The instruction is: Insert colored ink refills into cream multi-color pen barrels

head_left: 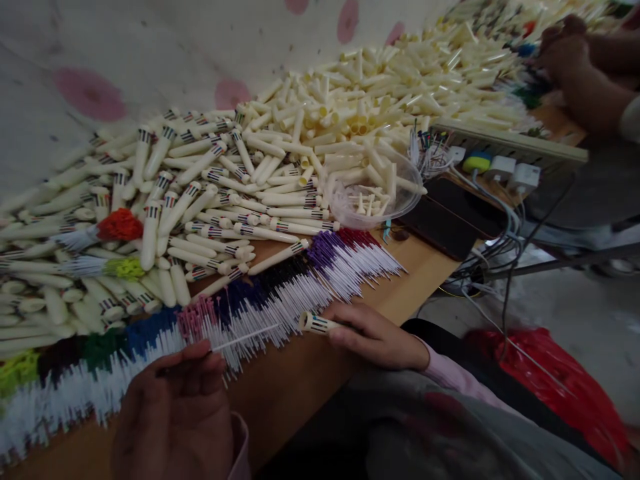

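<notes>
My left hand [175, 407] pinches a thin white pen refill [245, 337], its free tip aimed right toward the pen barrel. The end of the refill inside my fingers is hidden. In my right hand [377, 337] lies a cream multicolour pen barrel [317, 324], its slotted open end facing left. A gap separates the refill from the barrel. Just beyond both hands runs a long row of white refills [300, 297] with coloured ends, sorted by colour: yellow-green, dark, green, blue, pink, navy, black, purple and dark red.
Assembled cream pens [200, 163] and empty barrels [390, 93] are heaped behind the row. A clear plastic tub [413, 177] holds small cream parts. Phone-like dark slabs [440, 217], a power strip [530, 150] and cables stand right. Another person's hands [570, 57] are at upper right.
</notes>
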Action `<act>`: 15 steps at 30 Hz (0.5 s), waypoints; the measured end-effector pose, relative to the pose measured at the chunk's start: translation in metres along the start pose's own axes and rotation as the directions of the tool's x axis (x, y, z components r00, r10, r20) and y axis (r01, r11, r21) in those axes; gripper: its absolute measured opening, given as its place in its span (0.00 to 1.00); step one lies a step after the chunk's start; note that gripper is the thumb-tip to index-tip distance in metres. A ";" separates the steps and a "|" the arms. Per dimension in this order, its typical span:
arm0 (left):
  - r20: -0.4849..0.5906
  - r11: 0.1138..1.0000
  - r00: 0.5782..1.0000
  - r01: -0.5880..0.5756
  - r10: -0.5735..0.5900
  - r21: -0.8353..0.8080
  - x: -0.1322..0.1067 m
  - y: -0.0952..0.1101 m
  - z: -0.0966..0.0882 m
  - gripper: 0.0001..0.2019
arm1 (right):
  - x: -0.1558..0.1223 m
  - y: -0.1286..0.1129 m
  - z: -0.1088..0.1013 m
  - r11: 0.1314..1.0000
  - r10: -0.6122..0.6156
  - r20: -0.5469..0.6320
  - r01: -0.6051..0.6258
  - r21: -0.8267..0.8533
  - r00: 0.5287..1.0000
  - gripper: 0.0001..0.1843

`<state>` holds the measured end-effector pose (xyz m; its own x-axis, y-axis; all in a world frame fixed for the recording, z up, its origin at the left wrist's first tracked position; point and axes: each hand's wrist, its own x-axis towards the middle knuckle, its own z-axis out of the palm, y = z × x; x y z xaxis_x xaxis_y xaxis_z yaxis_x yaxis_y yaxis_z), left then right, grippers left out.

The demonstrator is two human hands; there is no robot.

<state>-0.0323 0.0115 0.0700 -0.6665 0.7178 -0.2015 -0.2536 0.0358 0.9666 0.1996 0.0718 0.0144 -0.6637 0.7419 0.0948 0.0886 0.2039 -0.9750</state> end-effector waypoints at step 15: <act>0.107 0.988 0.986 0.116 -0.127 0.099 -0.011 -0.010 0.019 0.15 | -0.001 0.003 0.000 0.999 -0.048 0.041 0.047 0.006 0.998 0.18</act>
<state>-0.0090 0.0162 0.0661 -0.5498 0.7779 -0.3043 -0.2584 0.1880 0.9476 0.2007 0.0723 0.0112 -0.6968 0.7049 0.1329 0.0523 0.2346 -0.9707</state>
